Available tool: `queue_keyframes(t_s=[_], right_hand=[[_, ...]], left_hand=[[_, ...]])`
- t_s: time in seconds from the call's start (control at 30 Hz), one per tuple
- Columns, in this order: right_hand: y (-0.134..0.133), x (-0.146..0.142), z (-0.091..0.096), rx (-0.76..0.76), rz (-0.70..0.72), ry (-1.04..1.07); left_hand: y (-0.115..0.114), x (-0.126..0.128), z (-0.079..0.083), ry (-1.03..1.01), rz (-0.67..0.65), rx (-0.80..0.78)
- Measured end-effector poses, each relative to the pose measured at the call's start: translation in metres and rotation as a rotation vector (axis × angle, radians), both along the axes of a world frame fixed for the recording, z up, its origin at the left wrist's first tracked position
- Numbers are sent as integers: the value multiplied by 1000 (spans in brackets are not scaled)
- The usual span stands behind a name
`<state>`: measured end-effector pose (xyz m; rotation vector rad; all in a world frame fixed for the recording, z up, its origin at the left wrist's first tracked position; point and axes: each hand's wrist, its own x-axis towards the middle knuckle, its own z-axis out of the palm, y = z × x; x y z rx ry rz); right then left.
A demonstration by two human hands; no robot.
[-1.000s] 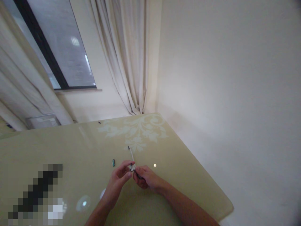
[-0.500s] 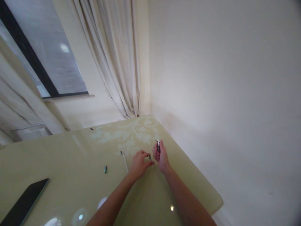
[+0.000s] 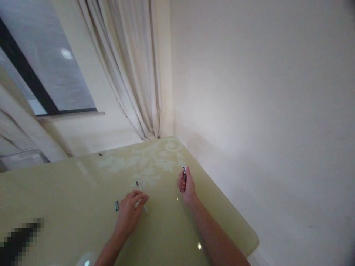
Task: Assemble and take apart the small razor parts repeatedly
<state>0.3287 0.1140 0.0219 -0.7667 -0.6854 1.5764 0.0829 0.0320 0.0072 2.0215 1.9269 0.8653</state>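
My right hand (image 3: 187,184) is closed round a small dark and silver metal object (image 3: 184,172), held upright above the yellow-green glass table (image 3: 166,229). My left hand (image 3: 131,211) rests on the table with its fingers curled over the near end of a thin white stick (image 3: 141,196). The stick lies flat and has a dark tip at its far end. A small dark green piece (image 3: 117,205) lies just left of my left hand.
The table has a pale floral pattern (image 3: 144,164) at its far corner, which meets a cream wall (image 3: 263,111) and curtains (image 3: 133,66). A tiny dark bit (image 3: 100,154) lies near the far edge. A dark flat object (image 3: 19,238) sits at the left.
My hands have parted. The left hand moved back left onto the white stick on the table. The right hand lifted the small metal object away to the right.
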Motion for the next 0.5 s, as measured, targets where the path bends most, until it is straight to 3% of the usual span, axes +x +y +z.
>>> queue_keyframes(t_s=[0.13, 0.2, 0.37, 0.5], right_hand=[[-15, -21, -1, -1, 134, -21], [-22, -30, -5, -7, 163, -74], [-32, -41, -17, -22, 248, -215], [-40, -42, -17, 41, 348, -322]], left_hand=[[-26, -76, -11, 127, 370, -148], [-30, -93, -12, 143, 427, -234], [-28, -95, -11, 55, 387, -222], [-27, -71, -11, -143, 298, 22]])
